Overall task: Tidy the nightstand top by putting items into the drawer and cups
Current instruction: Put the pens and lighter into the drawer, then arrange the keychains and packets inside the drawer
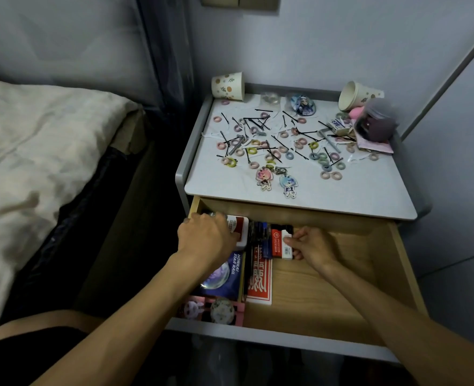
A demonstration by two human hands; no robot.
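**Both hands in the open drawer, nightstand top still littered**

The drawer (341, 288) stands pulled out below the nightstand top (327, 196). Both of the person's hands reach into its back left part. The left hand (205, 238) lies knuckles-up over a white and red box (240, 227), its fingers curled down out of sight, so whether they grip anything cannot be told. The right hand (314, 246) pinches a white eraser (286, 247) between thumb and fingers; the eraser sits just beside a small red box (276, 242). Near them in the drawer lie a red card pack (259, 285), a dark blue packet (230, 274) and a pink tray (216, 310) at the front left corner.

On the top, small hair ties (330, 175) in pastel colours and black hairpins (275, 142) lie scattered across the middle. Two character keychains (276, 182) rest near the front edge. A patterned paper cup (229, 85) lies on its side at the back left corner, and a second cup (355, 96) is tipped over at the back right, beside a pink sponge (357, 111) and a dark purple object (375, 125). A bed (49, 162) lies to the left.
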